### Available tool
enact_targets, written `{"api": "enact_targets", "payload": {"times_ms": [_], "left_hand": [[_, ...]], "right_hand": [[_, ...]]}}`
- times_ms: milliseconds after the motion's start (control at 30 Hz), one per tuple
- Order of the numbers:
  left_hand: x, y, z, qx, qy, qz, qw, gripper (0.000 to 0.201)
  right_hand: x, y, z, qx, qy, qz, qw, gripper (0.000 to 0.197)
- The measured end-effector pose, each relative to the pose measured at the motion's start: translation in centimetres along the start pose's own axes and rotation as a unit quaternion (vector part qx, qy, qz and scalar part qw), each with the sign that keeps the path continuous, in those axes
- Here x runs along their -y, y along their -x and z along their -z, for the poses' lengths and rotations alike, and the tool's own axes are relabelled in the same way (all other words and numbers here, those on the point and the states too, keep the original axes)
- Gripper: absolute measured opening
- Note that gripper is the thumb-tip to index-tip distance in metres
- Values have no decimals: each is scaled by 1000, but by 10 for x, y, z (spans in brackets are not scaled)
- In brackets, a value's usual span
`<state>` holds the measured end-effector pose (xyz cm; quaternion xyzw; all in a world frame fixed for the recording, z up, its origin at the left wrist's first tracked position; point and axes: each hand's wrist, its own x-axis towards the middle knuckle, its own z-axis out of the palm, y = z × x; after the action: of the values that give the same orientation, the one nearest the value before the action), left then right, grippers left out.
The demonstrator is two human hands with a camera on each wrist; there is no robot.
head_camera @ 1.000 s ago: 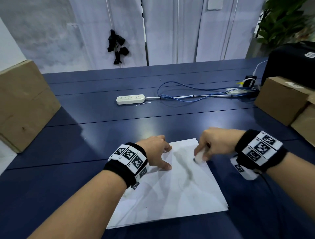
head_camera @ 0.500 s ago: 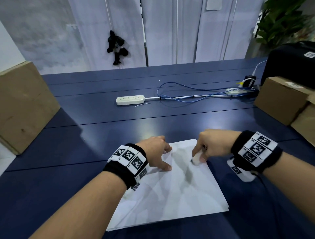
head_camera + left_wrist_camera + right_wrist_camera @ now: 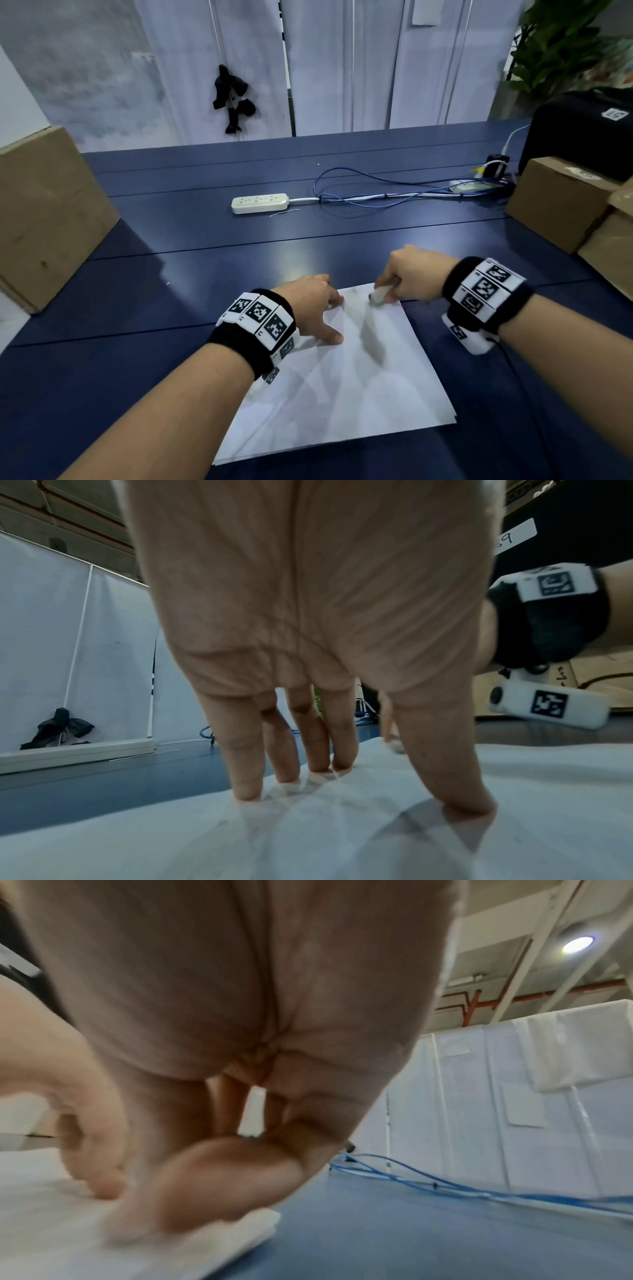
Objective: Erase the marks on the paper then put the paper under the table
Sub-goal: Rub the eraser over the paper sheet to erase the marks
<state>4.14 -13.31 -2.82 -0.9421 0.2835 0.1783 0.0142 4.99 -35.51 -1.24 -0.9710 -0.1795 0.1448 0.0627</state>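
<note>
Right hand [image 3: 412,274] had slid the eraser [image 3: 378,294] up to the paper [image 3: 342,394]'s far edge | fingers pinched it, left hand [image 3: 315,308] pressed flat, fingers straight | smudge remained; erasing unfinished, paper not yet under table [image 3: 102,342].

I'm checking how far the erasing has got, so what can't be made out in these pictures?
- Marks under the eraser: head view, hidden by the right hand; its shadow on the paper masks faint marks.
- Eraser contact: right wrist view, blurred, fingers cover it.
- Paper's near half: left wrist view, cut off by the bottom edge; left hand blocks the middle.
- Space under the table: outside every view.
</note>
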Motion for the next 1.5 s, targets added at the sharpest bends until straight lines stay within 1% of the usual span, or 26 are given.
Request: {"api": "enact_targets", "payload": {"times_ms": [67, 100, 167, 233, 267, 333, 400, 467, 500, 567, 667, 700, 733, 800, 833, 867, 900, 967, 1033, 1067, 1133, 1233, 1300, 1400, 1433, 1500], "left_hand": [[0, 1, 0, 0, -5, -2, 1000, 62], [0, 1, 0, -1, -6, -3, 1000, 62], [0, 0, -1, 0, -1, -3, 1000, 62], [1, -1, -1, -1, -3, -2, 1000, 61], [1, 0, -1, -2, -4, -2, 1000, 61], [1, -1, -1, -3, -2, -2, 1000, 60], [0, 1, -1, -4, 4, -4, 1000, 60], [0, 2, 0, -3, 2, -6, 1000, 62], [-1, 2, 0, -1, 2, -6, 1000, 62], [-1, 2, 0, 0, 0, -3, 1000, 59], [-1, 2, 1, 1, -6, 0, 1000, 59], [-1, 1, 1, 1, -5, 1, 1000, 59], [-1, 1, 0, 2, -4, 1, 1000, 60], [-1, 0, 0, 1, -4, 0, 1000, 60], [-1, 0, -1, 1, -5, 1, 1000, 61], [-1, 0, -1, 2, -6, 2, 1000, 61], [-1, 0, -1, 3, -8, 3, 1000, 61], [-1, 1, -1, 3, -10, 3, 1000, 61], [0, 0, -1, 0, -11, 1, 1000, 60], [0, 0, -2, 0, -10, 2, 1000, 60], [0, 0, -2, 1, -14, 1, 1000, 60], [-1, 0, -2, 0, -12, 3, 1000, 61], [0, 0, -3, 0, -12, 3, 1000, 60], [1, 0, -6, -2, -10, 9, 1000, 60], [1, -1, -6, -3, -10, 9, 1000, 61], [1, -1, -6, -2, -12, 10, 1000, 61]], "right_hand": [[-1, -4, 2, -32, -2, -13, 999, 21], [-2, -3, 1, -26, -5, -9, 1000, 22], [-6, 2, -8, 28, -22, 18, 999, 25], [-6, 8, -17, 98, -15, 41, 994, 36], [-5, 9, -19, 108, -6, 43, 993, 40], [-3, 6, -14, 78, 3, 35, 996, 36], [2, -2, -3, 20, -2, 14, 1000, 24], [3, -7, 2, -34, 4, -16, 999, 22], [3, -7, 2, -43, 4, -26, 999, 21], [4, 2, -3, -23, -1, -13, 1000, 22], [13, 23, -9, 68, -8, 50, 996, 33], [14, 23, -10, 67, -4, 57, 996, 33], [12, 20, -9, 45, -1, 51, 998, 31], [2, 8, -3, -24, 12, 6, 1000, 26], [-2, 4, -1, -49, 22, -16, 998, 26], [-7, 2, -1, -56, 33, -27, 997, 28], [-11, 3, -1, -51, 35, -21, 998, 30], [-11, 14, -5, -8, 8, 6, 1000, 33], [-10, 23, -7, 46, -23, 28, 998, 31], [-9, 23, -6, 52, -17, 35, 998, 28], [-10, 18, -2, 12, 8, 32, 999, 26], [-15, 8, 5, -48, 29, -6, 998, 27], [-18, 11, 1, -37, 25, 2, 999, 27], [-14, 26, -6, 35, -3, 19, 999, 26], [-12, 29, -7, 44, -5, 25, 999, 26], [-9, 26, -6, 13, 14, 27, 999, 25]]}}
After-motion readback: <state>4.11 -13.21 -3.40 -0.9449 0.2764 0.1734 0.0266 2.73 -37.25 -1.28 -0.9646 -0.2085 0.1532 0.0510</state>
